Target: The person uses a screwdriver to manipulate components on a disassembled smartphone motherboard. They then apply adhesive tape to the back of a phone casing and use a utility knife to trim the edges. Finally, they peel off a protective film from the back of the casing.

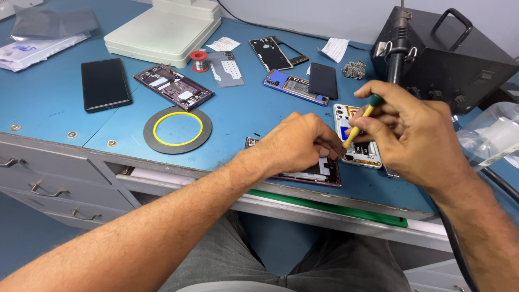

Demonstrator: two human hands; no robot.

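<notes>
My left hand rests on an opened purple phone lying near the front edge of the blue bench, pressing it down with curled fingers. My right hand grips a small yellow screwdriver with a green cap, its tip angled down toward the phone's upper right corner beside my left fingertips. Just behind lies a white opened phone with exposed parts, partly hidden by both hands.
A grey ring with a yellow inner band lies left. Farther back are a black phone, a second purple opened phone, a solder spool, a blue opened phone, a white scale base and a black rework station.
</notes>
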